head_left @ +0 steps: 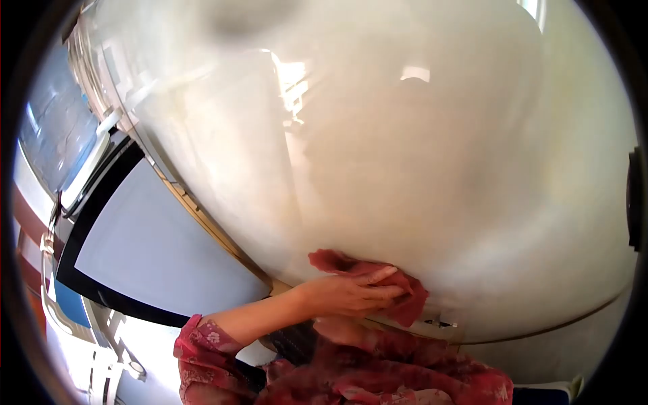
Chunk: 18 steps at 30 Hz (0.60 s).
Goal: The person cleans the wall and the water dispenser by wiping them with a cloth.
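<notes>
My left hand (pixel 351 294) reaches in from the left below the middle of the view, its fingers closed on a red cloth (pixel 410 307). The cloth lies bunched and pressed flat against a large, glossy cream surface (pixel 432 175), with part of it sticking out above the knuckles. Just below, my right hand (pixel 339 329) shows in part near my body, at the end of a red patterned sleeve. It is smeared, and its fingers cannot be made out.
At left stands a pale panel with a black border (pixel 162 236). Above it is a clear bluish plastic container (pixel 61 131). White frame parts (pixel 67 317) are at the lower left, a dark object (pixel 634 199) is at the right edge, and a small metallic piece (pixel 442 322) lies near the cloth.
</notes>
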### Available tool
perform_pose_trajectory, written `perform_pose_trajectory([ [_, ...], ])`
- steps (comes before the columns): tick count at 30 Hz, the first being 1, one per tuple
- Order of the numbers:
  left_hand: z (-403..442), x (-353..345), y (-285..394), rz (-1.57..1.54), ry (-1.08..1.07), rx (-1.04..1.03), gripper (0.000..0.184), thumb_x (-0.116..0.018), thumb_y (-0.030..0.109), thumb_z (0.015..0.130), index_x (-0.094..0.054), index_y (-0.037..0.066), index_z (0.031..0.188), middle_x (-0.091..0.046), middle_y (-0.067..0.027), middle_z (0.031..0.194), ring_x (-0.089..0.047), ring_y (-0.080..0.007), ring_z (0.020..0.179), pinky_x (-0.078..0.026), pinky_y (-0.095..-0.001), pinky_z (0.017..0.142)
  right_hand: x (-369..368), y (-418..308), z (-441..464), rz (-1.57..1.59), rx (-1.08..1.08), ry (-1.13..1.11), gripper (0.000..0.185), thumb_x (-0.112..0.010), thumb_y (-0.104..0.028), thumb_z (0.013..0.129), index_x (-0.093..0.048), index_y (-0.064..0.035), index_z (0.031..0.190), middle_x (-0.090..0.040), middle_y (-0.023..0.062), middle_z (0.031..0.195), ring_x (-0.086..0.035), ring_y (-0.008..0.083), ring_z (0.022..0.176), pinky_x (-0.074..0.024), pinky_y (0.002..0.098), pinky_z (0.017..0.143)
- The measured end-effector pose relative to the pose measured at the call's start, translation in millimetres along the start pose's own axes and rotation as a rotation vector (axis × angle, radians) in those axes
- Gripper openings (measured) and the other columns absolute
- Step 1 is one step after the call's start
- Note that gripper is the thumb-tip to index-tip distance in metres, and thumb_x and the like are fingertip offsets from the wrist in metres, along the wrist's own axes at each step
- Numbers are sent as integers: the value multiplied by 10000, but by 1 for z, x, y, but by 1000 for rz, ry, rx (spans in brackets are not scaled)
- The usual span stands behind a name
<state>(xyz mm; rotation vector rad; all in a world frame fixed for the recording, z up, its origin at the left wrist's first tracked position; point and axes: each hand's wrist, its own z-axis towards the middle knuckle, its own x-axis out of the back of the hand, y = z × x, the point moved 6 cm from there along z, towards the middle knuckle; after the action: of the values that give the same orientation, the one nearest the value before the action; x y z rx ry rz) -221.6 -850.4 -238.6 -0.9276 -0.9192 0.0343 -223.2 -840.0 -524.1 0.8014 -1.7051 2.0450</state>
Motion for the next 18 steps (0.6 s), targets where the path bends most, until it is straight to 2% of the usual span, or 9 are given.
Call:
perform_pose_trajectory([
  [4, -9, 11, -18, 0, 107, 185, 134, -574, 278, 888, -676, 208, 940, -610, 71, 1153, -452, -118, 1310, -371, -519, 1160, 45, -52, -3, 146, -17, 89, 410, -561, -325, 980, -606, -53, 1284, -625, 224, 1133, -632, 356, 1052, -507, 460, 929],
  [5, -13, 17, -25, 8, 90, 217, 87, -587, 279, 861, -648, 217, 865, -596, 80, 1034, -482, -116, 1259, -367, -577, 1160, 58, -66, -4, 168, -13, 106, 426, -559, -332, 985, -600, -53, 1304, -624, 227, 1144, -631, 357, 1060, -504, 461, 936],
  [6, -18, 28, -34, -1, 98, 221, 87, -587, 279, 861, -648, 217, 865, -596, 80, 1034, -482, -116, 1259, -367, -577, 1160, 70, -76, -13, 168, -26, 105, 426, -559, -332, 985, -600, -53, 1304, -624, 227, 1144, -631, 357, 1060, -504, 461, 936],
  [8, -31, 47, -56, 47, 123, 339, 145, -593, 274, 858, -695, 181, 902, -648, 13, 1125, -511, -170, 1285, -401, -605, 1134, 94, -82, -50, -165, -28, -91, 597, -580, -397, 988, -458, -68, 1471, -617, 249, 1258, -597, 389, 1183, -469, 487, 1009],
  [10, -51, 51, -71, 118, 301, 507, 128, -623, 299, 831, -678, 196, 882, -619, 50, 1025, -557, -168, 1209, -428, -646, 1087, 95, -53, -107, -218, -237, -174, 672, -638, -419, 949, -432, -60, 1479, -612, 248, 1308, -595, 402, 1221, -483, 498, 1004],
  [12, -75, 56, -85, 127, 434, 662, 87, -678, 285, 780, -702, 224, 837, -590, 44, 953, -618, -219, 1109, -419, -680, 1066, 116, -66, -142, -383, -479, -234, 735, -709, -404, 889, -431, -65, 1479, -620, 248, 1309, -624, 420, 1180, -510, 516, 968],
  [15, -116, 58, -102, 178, 522, 776, 206, -742, 196, 700, -765, 173, 904, -680, -40, 1132, -610, -402, 1174, -399, -690, 1072, 116, -75, -159, -528, -597, -188, 742, -750, -413, 848, -460, -64, 1435, -634, 242, 1277, -668, 424, 1076, -538, 529, 897],
  [16, -125, 57, -107, 173, 513, 903, 242, -776, 128, 704, -768, 154, 945, -681, -81, 1138, -611, -401, 1169, -422, -638, 1056, 112, -75, -156, -523, -548, -148, 717, -760, -416, 838, -480, -70, 1400, -653, 238, 1214, -675, 426, 1034, -541, 531, 872],
  [18, -142, 54, -107, 132, 510, 981, 206, -779, 128, 805, -755, 99, 1008, -692, -128, 1126, -643, -397, 1063, -474, -568, 965, 109, -65, -160, -506, -485, -78, 659, -767, -409, 829, -509, -82, 1340, -682, 225, 1085, -682, 429, 961, -543, 535, 820],
])
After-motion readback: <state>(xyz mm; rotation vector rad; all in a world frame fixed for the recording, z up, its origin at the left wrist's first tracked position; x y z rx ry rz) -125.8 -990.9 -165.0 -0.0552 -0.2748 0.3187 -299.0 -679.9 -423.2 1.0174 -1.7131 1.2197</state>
